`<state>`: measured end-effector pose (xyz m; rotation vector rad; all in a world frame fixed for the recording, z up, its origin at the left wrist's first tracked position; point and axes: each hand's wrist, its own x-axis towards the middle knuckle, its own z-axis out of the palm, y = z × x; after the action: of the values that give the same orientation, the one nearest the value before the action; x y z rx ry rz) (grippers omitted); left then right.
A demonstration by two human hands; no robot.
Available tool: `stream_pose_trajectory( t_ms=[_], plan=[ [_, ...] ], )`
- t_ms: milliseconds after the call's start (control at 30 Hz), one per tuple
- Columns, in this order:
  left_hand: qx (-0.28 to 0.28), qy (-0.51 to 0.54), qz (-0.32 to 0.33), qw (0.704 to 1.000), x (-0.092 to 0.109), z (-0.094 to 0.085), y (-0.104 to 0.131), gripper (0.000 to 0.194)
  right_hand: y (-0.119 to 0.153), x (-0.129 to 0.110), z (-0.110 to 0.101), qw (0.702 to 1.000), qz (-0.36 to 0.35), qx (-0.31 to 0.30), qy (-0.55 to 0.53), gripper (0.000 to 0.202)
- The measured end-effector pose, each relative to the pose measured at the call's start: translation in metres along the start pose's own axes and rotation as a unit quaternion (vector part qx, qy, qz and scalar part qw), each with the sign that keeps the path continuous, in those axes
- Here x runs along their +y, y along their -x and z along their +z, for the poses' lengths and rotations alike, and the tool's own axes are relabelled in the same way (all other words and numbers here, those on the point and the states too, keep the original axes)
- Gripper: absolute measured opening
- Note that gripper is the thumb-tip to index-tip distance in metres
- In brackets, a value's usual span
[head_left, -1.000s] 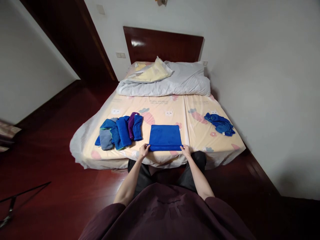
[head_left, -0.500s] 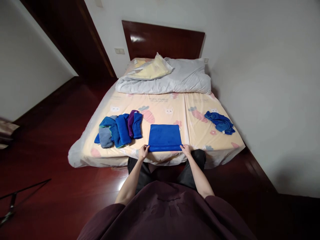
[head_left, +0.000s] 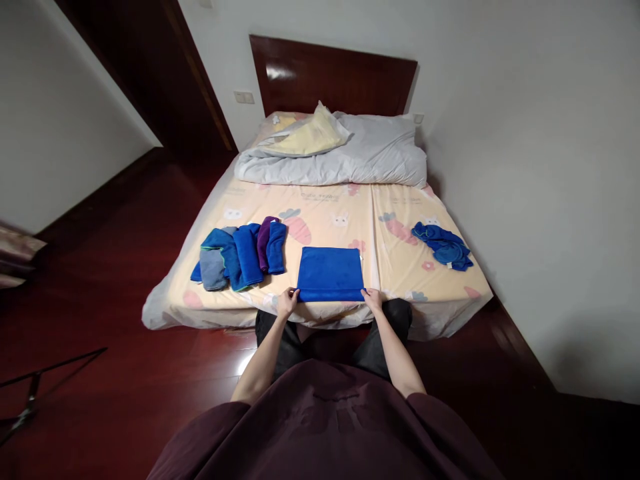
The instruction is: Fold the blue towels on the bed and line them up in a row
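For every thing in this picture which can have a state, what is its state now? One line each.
Blue towel: laid flat, near edge turned over in a band
Left hand: pinching the band's left end
Right hand: pinching its right end
Towels at left: rolled or folded, side by side
Blue towel heap at right: crumpled
Grey quilt: bunched up

Head view faces forward, down onto bed (head_left: 395, 267).

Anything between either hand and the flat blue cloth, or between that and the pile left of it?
Nothing visible. Left hand and right hand grip the ends of the flat blue cloth's near edge. Only sheet shows between it and the pile.
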<state>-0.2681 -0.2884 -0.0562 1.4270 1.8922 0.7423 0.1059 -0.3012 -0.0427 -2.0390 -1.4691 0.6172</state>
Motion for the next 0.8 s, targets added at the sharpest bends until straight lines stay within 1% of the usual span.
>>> stream_pose_trajectory(
  t_ms=[233,400,667,733,767,800],
  plan=[
    [0.005,-0.021,-0.014,1.000,0.005,0.000,-0.001,0.021,-0.001,0.002,0.004,0.999,0.053,-0.005,0.000,0.040],
    [0.008,-0.032,-0.023,0.999,0.007,-0.001,-0.003,0.023,-0.004,0.003,0.008,0.996,0.090,-0.001,0.008,0.032],
    [0.007,-0.037,-0.032,0.999,0.013,-0.008,-0.001,0.021,-0.004,-0.003,0.009,0.993,0.113,0.024,0.011,0.019],
    [0.016,-0.039,-0.011,0.999,0.015,-0.011,0.002,0.017,-0.002,-0.007,0.008,0.993,0.109,0.041,0.017,0.022],
    [0.026,-0.045,0.013,0.999,0.015,-0.012,0.003,0.015,0.000,-0.008,0.007,0.994,0.088,0.054,0.020,0.025],
    [0.035,-0.053,0.049,0.997,0.016,-0.014,0.005,0.016,0.003,-0.009,0.005,0.996,0.053,0.068,0.024,0.029]
  ],
)
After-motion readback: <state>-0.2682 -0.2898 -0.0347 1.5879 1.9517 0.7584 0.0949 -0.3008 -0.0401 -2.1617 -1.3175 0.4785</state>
